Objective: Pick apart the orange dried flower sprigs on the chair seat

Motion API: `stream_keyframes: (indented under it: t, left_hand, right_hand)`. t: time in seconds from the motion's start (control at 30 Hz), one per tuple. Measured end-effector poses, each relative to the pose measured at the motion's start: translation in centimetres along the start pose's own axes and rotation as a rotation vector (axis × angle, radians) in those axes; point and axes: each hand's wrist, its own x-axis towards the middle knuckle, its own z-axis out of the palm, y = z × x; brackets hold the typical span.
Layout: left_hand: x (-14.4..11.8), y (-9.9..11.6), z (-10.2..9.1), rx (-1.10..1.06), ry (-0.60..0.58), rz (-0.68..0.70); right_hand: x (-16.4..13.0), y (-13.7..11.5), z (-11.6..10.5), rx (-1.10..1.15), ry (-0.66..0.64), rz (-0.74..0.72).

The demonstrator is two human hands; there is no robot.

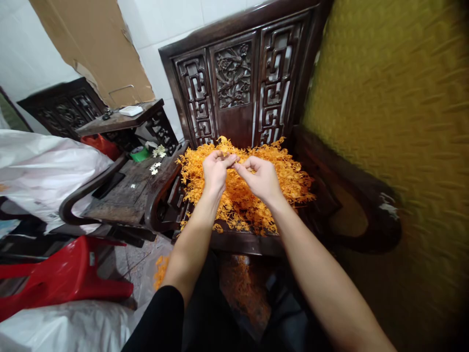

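Note:
A heap of small orange plastic flower pieces [289, 183] covers the seat of a dark carved wooden chair [234, 83]. My left hand [215, 173] and my right hand [261, 178] hover over the heap, fingertips pinched together and nearly touching each other. Each hand seems to pinch a tiny piece, too small to make out. Both forearms reach in from below.
A second dark wooden chair [124, 190] stands at the left with a few white flower pieces [156, 167] on it. A red plastic stool [62, 274] lies tipped at lower left beside white plastic bags [40, 171]. A yellow textured panel [395, 98] fills the right. Cardboard [95, 44] leans on the tiled wall.

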Motion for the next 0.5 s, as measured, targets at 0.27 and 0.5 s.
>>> stream_keyframes:
  t: [0.27, 0.5]
  left_hand:
    - [1.5, 1.8, -4.1, 0.184, -0.129, -0.150]
    - [-0.5, 3.2, -3.5, 0.216, -0.354, -0.244]
  right_hand:
    - [-0.2, -0.3, -1.2, 0.455, -0.166, 0.244]
    - [1.1, 1.4, -1.3, 0.405, 0.065, 0.542]
